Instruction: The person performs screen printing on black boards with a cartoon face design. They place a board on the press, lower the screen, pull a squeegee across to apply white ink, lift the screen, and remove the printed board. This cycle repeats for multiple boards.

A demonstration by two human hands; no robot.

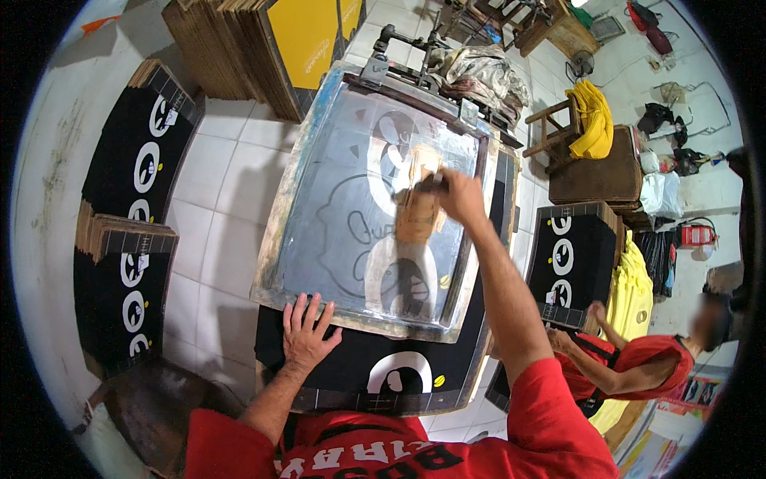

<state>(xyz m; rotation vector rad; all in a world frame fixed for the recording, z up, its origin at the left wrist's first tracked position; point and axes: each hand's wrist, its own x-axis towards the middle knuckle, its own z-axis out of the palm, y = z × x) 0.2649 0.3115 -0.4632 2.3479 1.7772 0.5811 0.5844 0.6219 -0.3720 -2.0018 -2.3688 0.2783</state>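
A wooden-edged printing screen [311, 215] with grey-blue mesh lies tilted over a black printed panel [335, 367]. My left hand [308, 337] rests with spread fingers on the screen's near left edge, empty. Over the right half of the mesh, my right hand [463, 198] is closed on a small dark-handled squeegee [432, 185], its lower part partly hidden. Around the tool is a patch of tan ink [418, 219], and faint cartoon outlines show through the mesh. A metal hinge clamp [375, 72] holds the screen's far edge.
Stacks of black printed panels [144, 168] stand at the left, with another stack [562, 259] at the right. Yellow boards [303, 40] lean far left. A co-worker in red [622, 363] is at the right, near yellow cloth [634, 287]. A wooden stool [554, 128] stands farther back.
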